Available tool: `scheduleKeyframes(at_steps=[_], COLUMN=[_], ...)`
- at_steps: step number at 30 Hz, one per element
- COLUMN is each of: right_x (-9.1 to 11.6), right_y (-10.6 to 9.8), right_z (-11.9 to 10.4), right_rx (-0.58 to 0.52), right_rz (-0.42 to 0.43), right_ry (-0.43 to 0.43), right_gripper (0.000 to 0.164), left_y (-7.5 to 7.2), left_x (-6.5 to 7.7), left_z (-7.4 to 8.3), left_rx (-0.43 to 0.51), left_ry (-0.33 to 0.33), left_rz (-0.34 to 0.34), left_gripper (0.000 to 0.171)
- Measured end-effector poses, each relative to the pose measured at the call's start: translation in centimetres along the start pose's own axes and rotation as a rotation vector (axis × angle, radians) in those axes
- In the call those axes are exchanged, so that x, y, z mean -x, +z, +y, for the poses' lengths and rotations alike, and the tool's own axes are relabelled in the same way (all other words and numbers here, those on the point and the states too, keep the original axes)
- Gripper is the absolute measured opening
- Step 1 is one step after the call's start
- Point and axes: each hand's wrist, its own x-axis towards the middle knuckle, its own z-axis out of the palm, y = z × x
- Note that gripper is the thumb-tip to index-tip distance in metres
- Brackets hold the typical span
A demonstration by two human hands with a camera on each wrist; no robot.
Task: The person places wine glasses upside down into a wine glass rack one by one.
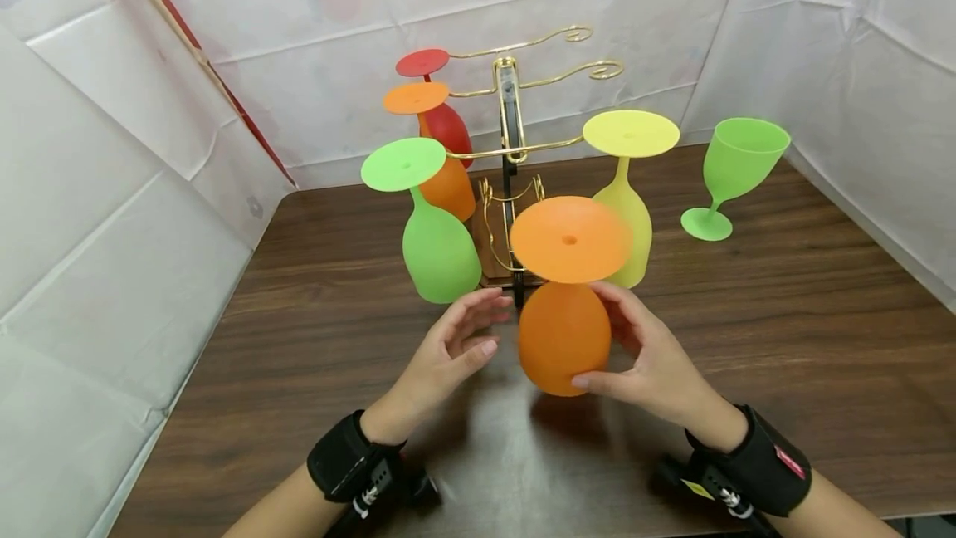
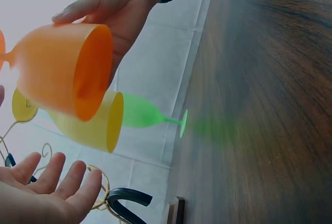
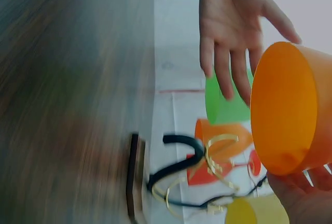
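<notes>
Upside down in front of the rack, an orange plastic goblet (image 1: 565, 339) is held by my right hand (image 1: 660, 359), thumb on the near side of the bowl and fingers around its right side. In the left wrist view its rim (image 2: 93, 73) is clear of the tabletop. My left hand (image 1: 451, 347) hovers just left of the goblet, apart from it, fingers relaxed and empty. The gold wire glass rack (image 1: 520, 156) carries an inverted green goblet (image 1: 441, 256), a second orange goblet (image 1: 451, 193) and a red goblet (image 1: 451, 127) on its left, a yellow goblet (image 1: 635, 218) on its right.
A green goblet (image 1: 739, 168) stands upright on the wooden table (image 1: 784, 339) to the right of the rack. White sheeting (image 1: 373, 7) hangs behind and along both sides. The rack's rear right arms (image 1: 571, 73) end in curls and hold nothing.
</notes>
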Motion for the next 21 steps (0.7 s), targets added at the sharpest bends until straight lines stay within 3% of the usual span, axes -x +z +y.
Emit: scheduleKeyframes(at_steps=[8, 15, 21], right_x=[2.2, 4.2, 4.7], right_y=[-4.9, -9.4, -11.8], right_z=[0.3, -0.4, -0.3], right_rx=[-0.202, -0.156, -0.106], right_rz=[0.006, 0.173, 0.264], right_ry=[-0.016, 0.113, 0.189], right_gripper=[0.083, 0.076, 0.072], left_y=[-0.1, -0.3, -0.3], left_x=[0.3, 0.6, 0.7], left_z=[-0.1, 0.1, -0.1], left_rx=[-0.017, -0.038, -0.041], left_ry=[-0.046, -0.064, -0.053], left_rz=[-0.015, -0.007, -0.008], left_gripper=[0.051, 0.050, 0.049])
